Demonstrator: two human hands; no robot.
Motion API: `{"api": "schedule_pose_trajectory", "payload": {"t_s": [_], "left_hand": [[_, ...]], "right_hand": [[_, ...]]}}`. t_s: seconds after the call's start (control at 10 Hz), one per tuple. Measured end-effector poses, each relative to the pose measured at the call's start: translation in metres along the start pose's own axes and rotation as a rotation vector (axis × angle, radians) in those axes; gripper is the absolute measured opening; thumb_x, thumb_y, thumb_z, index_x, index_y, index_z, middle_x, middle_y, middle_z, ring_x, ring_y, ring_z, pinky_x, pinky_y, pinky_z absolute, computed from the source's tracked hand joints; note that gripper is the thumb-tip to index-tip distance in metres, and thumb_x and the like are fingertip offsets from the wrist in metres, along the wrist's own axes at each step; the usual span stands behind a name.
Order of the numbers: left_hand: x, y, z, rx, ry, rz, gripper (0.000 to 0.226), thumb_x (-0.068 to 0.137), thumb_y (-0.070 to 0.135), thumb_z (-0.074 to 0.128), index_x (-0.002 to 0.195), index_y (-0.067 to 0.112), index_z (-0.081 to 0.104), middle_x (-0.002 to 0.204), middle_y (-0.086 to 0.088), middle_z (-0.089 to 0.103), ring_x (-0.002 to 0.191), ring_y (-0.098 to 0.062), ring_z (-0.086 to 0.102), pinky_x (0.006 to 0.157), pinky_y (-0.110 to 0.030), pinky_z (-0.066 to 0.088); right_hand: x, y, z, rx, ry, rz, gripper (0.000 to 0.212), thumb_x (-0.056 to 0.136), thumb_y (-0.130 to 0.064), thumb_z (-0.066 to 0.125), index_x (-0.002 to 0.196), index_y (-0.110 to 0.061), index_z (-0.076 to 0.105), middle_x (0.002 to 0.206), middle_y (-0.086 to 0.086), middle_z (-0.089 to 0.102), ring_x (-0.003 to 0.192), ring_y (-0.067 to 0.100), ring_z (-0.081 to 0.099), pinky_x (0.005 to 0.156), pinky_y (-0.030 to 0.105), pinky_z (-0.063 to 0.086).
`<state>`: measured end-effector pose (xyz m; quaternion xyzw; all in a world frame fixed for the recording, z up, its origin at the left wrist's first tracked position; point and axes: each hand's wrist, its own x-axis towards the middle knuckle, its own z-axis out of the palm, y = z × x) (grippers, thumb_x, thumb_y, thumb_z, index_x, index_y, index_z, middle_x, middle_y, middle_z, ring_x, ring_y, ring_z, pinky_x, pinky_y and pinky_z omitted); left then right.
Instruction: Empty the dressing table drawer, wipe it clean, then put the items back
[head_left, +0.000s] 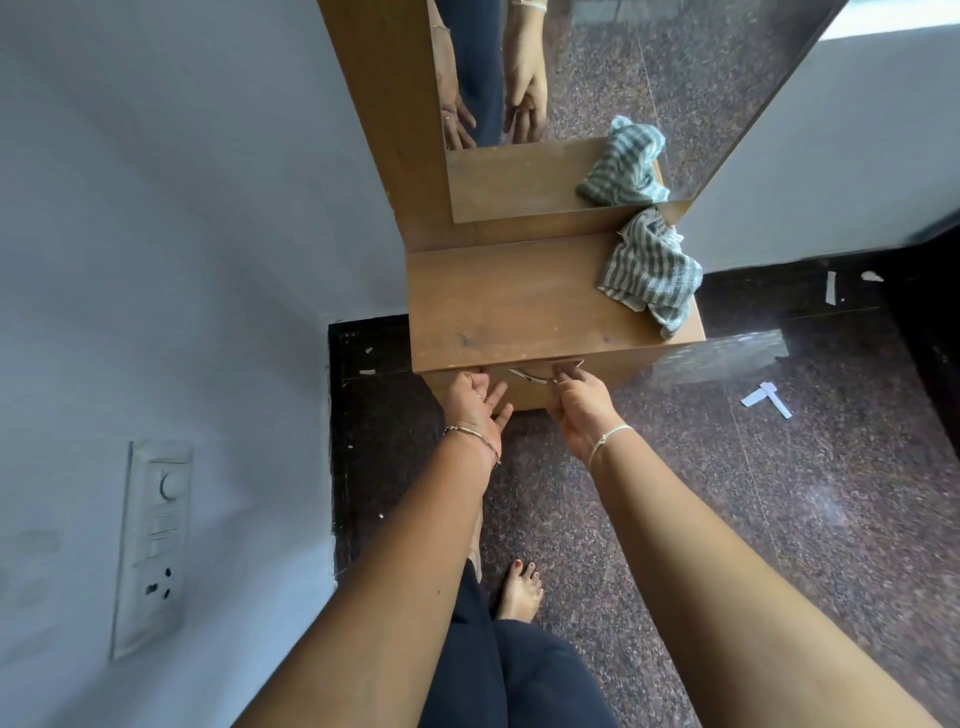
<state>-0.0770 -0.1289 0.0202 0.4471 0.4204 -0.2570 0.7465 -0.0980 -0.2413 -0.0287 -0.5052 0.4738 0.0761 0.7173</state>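
Observation:
The wooden dressing table stands against the wall with a tall mirror above it. Its drawer sits just below the top, closed or nearly so, with a curved metal handle. My right hand has its fingers curled on the right end of that handle. My left hand is beside the drawer's left edge, palm up, fingers relaxed, touching under the tabletop lip. A green-and-white striped cloth lies crumpled on the top's right rear corner. The drawer's contents are hidden.
A pale wall with a switch and socket panel runs along the left. Speckled stone floor with paper scraps lies to the right. My bare foot is below the table front.

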Motion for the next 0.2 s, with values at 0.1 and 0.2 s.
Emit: {"api": "schedule_pose_trajectory", "payload": {"t_s": [0.1, 0.2], "left_hand": [[-0.013, 0.0, -0.007, 0.169, 0.01, 0.016, 0.016, 0.09, 0.013, 0.039, 0.094, 0.015, 0.053, 0.119, -0.001, 0.051, 0.116, -0.019, 0.055, 0.091, -0.036, 0.039], [-0.023, -0.004, -0.018, 0.383, 0.043, 0.158, 0.043, 0.093, 0.013, 0.042, 0.136, 0.01, 0.039, 0.138, -0.009, 0.046, 0.125, -0.023, 0.048, 0.103, -0.037, 0.038]], "right_hand": [[-0.015, 0.004, -0.002, -0.218, -0.024, -0.047, 0.046, 0.095, 0.001, 0.04, 0.141, -0.005, 0.043, 0.114, 0.003, 0.06, 0.08, 0.004, 0.049, 0.063, 0.019, 0.04], [-0.038, 0.009, 0.0, -0.491, -0.002, -0.188, 0.054, 0.086, 0.0, 0.045, 0.14, -0.01, 0.043, 0.139, 0.007, 0.052, 0.113, 0.021, 0.059, 0.088, 0.038, 0.054]]}}
